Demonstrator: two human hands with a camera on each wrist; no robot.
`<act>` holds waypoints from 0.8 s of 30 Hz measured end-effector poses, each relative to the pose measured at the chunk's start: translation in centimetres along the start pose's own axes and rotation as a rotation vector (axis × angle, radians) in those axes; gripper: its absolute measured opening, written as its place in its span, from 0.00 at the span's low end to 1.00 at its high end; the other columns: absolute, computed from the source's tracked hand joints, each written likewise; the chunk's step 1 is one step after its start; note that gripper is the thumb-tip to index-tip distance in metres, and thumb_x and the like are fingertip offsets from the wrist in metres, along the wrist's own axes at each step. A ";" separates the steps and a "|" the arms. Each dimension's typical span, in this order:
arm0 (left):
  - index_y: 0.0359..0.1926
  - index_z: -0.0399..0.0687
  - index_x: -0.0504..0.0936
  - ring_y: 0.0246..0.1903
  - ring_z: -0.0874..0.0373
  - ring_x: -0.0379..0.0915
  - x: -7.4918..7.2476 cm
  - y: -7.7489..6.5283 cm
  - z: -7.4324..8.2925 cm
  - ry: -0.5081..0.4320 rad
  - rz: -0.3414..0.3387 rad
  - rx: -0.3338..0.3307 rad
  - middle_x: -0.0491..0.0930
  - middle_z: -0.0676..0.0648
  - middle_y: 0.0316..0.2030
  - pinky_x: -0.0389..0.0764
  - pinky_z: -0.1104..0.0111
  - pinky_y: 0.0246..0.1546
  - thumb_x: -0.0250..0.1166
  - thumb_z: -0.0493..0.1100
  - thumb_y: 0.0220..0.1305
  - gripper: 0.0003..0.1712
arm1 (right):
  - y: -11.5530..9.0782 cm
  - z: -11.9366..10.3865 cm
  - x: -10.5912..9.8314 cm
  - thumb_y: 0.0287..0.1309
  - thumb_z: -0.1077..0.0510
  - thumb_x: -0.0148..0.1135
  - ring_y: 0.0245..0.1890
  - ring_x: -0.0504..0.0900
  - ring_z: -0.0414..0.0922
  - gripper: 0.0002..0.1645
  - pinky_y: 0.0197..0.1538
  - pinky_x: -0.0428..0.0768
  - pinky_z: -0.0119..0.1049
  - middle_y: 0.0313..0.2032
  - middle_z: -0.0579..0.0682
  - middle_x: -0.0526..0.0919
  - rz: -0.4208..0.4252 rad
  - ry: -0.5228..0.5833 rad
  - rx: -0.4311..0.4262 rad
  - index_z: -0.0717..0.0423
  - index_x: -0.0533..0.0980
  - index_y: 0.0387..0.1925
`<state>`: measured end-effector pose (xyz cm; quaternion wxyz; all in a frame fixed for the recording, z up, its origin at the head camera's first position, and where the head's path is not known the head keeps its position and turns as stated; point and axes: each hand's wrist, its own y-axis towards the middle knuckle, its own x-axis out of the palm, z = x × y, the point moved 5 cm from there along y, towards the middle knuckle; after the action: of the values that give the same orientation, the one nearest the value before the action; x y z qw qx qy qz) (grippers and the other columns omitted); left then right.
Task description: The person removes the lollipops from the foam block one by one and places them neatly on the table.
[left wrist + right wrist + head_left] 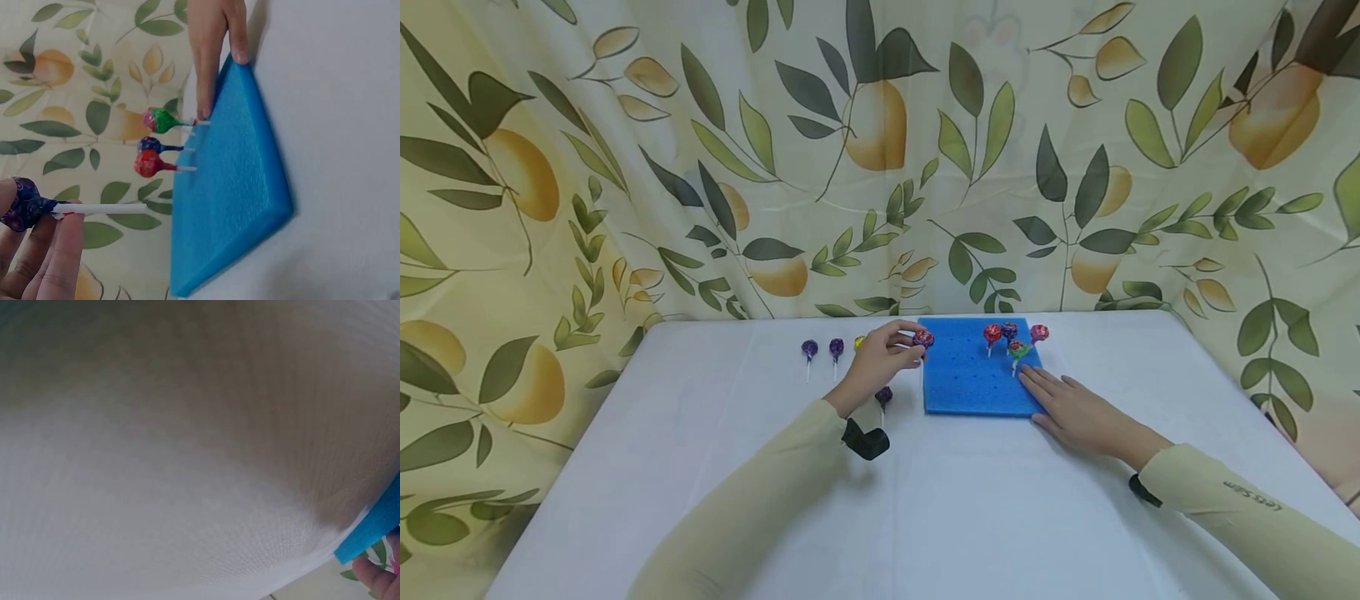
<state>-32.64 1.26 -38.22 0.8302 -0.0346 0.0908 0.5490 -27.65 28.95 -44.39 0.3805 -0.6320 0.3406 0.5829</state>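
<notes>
My left hand (880,360) pinches a lollipop (924,338) with a dark blue and red wrapper above the left edge of a blue foam board (970,387). In the left wrist view that lollipop's white stick (106,208) points toward the board, apart from it. My right hand (1078,414) rests along the board's right edge with fingers extended. Stuck upright in the board are a red lollipop (992,333), a dark blue lollipop (1010,331) and a green lollipop (1018,349). A pink lollipop (1039,333) shows by the far right corner; its stick's base is unclear.
Left of the board are two purple lollipops (808,347), a yellow lollipop (859,342) partly behind my left hand, and a dark lollipop (884,395) near the wrist. A white cloth (955,508) covers the table. Behind hangs a fruit-patterned curtain (880,208).
</notes>
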 end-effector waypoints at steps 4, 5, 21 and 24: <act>0.55 0.44 0.75 0.42 0.54 0.82 -1.3 -0.8 -0.2 0.000 0.021 -0.005 0.80 0.39 0.47 0.82 0.63 0.46 0.60 0.37 0.64 0.18 | 0.0 0.0 -0.1 0.64 0.46 0.53 0.70 0.54 0.62 0.41 0.65 0.60 0.64 0.71 0.62 0.53 -0.002 -0.001 0.004 0.62 0.53 0.70; 0.54 0.44 0.75 0.41 0.55 0.82 -1.6 -0.9 -0.3 0.005 0.029 -0.008 0.80 0.39 0.46 0.82 0.62 0.46 0.60 0.37 0.64 0.18 | 0.0 0.0 -0.1 0.64 0.46 0.53 0.70 0.54 0.62 0.41 0.65 0.59 0.64 0.71 0.63 0.53 -0.003 0.004 0.005 0.62 0.53 0.70; 0.56 0.39 0.75 0.36 0.60 0.79 -5.4 -3.2 -2.5 -0.008 0.092 -0.106 0.77 0.38 0.48 0.83 0.66 0.43 0.60 0.34 0.63 0.19 | -0.1 -0.2 -0.4 0.64 0.46 0.52 0.70 0.54 0.63 0.41 0.65 0.58 0.64 0.71 0.63 0.53 -0.006 0.022 0.003 0.63 0.52 0.70; 0.55 0.38 0.74 0.36 0.59 0.80 -5.7 -3.5 -3.0 -0.009 0.083 -0.104 0.78 0.38 0.47 0.83 0.65 0.43 0.60 0.34 0.63 0.19 | -0.1 -0.3 -0.4 0.65 0.46 0.52 0.70 0.54 0.63 0.41 0.65 0.58 0.64 0.71 0.63 0.53 -0.009 0.028 0.005 0.63 0.52 0.70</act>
<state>-31.91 -5.81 -40.22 0.8040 -0.0714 0.0596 0.5873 -27.44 28.73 -43.95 0.3796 -0.6408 0.3446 0.5715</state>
